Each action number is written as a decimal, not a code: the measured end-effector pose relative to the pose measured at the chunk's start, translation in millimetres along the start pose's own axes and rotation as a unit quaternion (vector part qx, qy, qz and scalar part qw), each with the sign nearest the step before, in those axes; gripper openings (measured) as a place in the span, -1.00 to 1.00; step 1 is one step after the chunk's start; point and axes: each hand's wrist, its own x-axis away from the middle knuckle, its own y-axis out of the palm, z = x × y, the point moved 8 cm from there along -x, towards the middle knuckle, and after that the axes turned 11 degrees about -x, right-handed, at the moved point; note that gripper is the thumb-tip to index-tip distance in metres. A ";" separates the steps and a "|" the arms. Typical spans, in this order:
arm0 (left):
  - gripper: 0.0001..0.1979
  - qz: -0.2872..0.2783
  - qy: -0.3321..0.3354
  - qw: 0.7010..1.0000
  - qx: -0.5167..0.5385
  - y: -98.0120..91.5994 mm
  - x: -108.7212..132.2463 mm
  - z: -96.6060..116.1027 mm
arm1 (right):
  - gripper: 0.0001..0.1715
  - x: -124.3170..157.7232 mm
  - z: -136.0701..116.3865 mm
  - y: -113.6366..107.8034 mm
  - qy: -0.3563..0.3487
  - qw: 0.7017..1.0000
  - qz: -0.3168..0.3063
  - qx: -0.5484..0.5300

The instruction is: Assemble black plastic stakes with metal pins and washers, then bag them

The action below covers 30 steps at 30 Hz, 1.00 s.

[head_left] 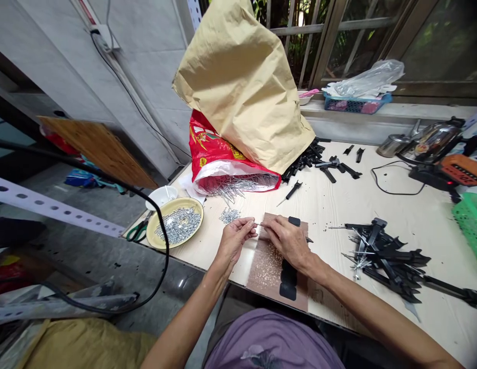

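My left hand [235,240] pinches at the tip of a thin metal rod [258,224]; whatever tiny piece may sit in its fingertips is too small to make out. The rod's other end runs into my right hand [289,242], whose fingers are closed around it. A black forked tip [309,240] pokes out behind that hand, seemingly of the same black plastic part, mostly hidden by the palm. Both hands are over a brown board [257,266] with black pads [288,279] and pale specks. Left of them lies a small pile of shiny metal bits [230,216].
A yellow bowl [151,241] of small metal pieces stands left, beside green-handled scissors [136,233]. Behind, a red sack [207,133] spills metal rods [231,189]. Black parts with rods [380,251] are heaped right; more black parts [307,156] lie behind. A black cable [167,230] loops left.
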 end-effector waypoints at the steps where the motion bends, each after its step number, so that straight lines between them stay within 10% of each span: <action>1: -0.68 -0.004 0.002 1.000 -0.008 0.6 -0.6 -0.3 | -0.70 1.2 0.4 0.0 0.001 1.000 -0.002 0.007; 30: -0.70 -0.070 0.016 0.992 -0.104 16.4 -4.8 -9.6 | -0.75 17.0 13.5 -5.7 -0.008 1.000 -0.012 0.016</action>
